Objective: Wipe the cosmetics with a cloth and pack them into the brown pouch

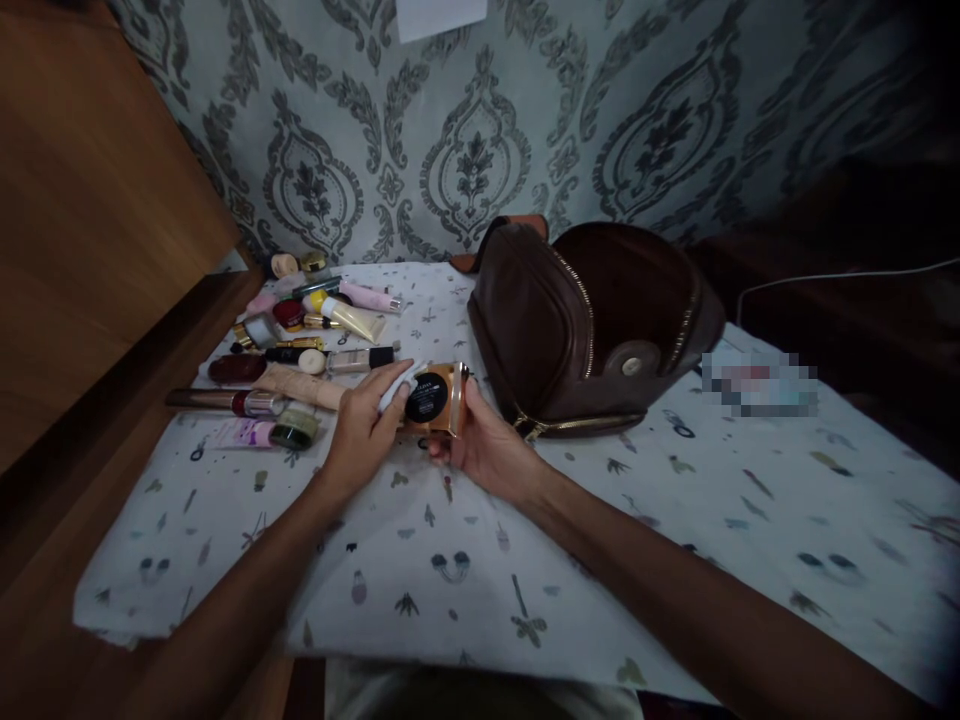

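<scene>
We see a gold-coloured case [454, 400] bearing a round black label [427, 398], held up between both hands over the middle of the worktop [420, 620]. The right hand [491, 445] grips it at its right end, the fingers pinching the case between thumb and fingertips. The left hand [364, 425] meets its left end, the fingers pinching a white cloth [397, 388] that touches the case. Just beyond the right hand we note a brown bag [525, 320], its zipped mouth gaping. Left of the hands lies a group of cosmetics: nearest, a bottle with a black cap [360, 360] and a beige tube [300, 387]; then a green jar [295, 430] beside a lilac tube [244, 433]; farther back, a pale yellow tube [356, 320] and a pink tube [369, 297]. A printed covering [600, 560] spreads beneath everything. We find a wooden panel [105, 200] at left and a patterned wall [472, 150] behind.
</scene>
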A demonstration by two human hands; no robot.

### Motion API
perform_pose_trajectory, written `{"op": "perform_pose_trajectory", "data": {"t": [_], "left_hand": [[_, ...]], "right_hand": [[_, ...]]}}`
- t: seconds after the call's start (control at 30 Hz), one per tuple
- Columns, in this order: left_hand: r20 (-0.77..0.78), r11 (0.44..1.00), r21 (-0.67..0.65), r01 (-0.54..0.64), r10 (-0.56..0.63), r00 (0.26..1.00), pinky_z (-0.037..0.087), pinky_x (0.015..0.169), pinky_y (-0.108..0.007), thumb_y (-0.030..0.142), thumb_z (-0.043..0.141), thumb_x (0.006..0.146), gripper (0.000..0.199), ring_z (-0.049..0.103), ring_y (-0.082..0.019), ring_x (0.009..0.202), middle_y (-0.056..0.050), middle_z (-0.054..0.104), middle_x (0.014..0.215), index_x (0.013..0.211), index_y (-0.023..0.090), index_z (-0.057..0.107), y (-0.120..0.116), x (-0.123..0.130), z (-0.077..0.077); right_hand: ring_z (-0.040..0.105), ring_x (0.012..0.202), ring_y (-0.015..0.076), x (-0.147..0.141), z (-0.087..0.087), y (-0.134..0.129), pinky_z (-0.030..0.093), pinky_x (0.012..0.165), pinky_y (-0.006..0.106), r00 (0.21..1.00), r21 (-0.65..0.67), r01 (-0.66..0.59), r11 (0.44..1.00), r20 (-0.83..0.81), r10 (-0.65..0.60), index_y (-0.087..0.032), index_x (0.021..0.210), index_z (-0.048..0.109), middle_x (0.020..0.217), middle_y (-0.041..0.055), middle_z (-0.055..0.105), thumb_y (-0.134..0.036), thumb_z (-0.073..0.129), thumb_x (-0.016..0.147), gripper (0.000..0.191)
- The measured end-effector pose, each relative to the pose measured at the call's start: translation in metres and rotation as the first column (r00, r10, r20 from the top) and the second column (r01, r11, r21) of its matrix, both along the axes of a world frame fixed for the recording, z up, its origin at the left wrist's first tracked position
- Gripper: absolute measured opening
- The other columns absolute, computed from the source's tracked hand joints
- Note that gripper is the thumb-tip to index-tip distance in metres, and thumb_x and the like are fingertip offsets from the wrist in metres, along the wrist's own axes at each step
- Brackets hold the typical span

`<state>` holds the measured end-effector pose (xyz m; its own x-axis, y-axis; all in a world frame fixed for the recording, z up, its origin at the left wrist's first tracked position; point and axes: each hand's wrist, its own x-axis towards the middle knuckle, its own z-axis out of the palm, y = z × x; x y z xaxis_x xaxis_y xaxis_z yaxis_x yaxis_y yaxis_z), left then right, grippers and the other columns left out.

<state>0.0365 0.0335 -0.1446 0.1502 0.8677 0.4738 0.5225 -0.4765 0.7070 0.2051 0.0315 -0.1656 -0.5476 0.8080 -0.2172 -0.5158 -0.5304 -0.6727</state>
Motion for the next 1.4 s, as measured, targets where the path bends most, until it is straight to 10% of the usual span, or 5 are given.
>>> {"op": "perform_pose_trajectory", "data": {"t": [0.43, 1.07, 1.4], "left_hand": [[-0.072, 0.990, 0.110, 0.089, -0.081, 0.994, 0.046, 0.105, -0.038, 0.027, 0.046, 0.100, 0.034, 0.060, -0.021, 0.120, -0.012, 0.066, 0.125, 0.127, 0.017, 0.064, -0.012, 0.007, 0.009], [0.149, 0.999, 0.008, 0.034, -0.035, 0.988, 0.049, 0.093, -0.032, 0.032, 0.048, 0.100, 0.029, 0.064, -0.021, 0.103, -0.006, 0.071, 0.108, 0.113, 0.020, 0.071, -0.010, 0.002, 0.020], [-0.145, 0.970, 0.226, 0.087, -0.054, 0.988, 0.047, 0.099, -0.038, 0.025, 0.048, 0.099, 0.029, 0.057, -0.022, 0.112, -0.010, 0.061, 0.114, 0.121, 0.020, 0.066, -0.020, 0.005, 0.021]], "right_hand": [[0.066, 0.066, 0.0178, 0.001, -0.004, -0.007, 0.056, 0.063, 0.034, 0.996, 0.092, -0.091, 0.992, 0.026, 0.089, -0.019, 0.100, 0.066, 0.077, 0.0046, 0.070, -0.086, 0.036, 0.081, 0.076], [0.037, 0.043, 0.0066, -0.004, 0.001, -0.003, 0.013, 0.035, 0.017, 0.977, 0.155, 0.059, 0.986, 0.196, -0.089, -0.026, 0.092, 0.052, 0.062, -0.0074, 0.050, -0.080, 0.066, 0.066, 0.062], [0.035, 0.043, 0.0056, -0.007, 0.004, -0.006, 0.012, 0.035, 0.017, 0.953, 0.165, 0.177, 0.970, 0.217, -0.211, -0.024, 0.087, 0.050, 0.061, -0.0091, 0.047, -0.074, 0.072, 0.066, 0.058]]}}
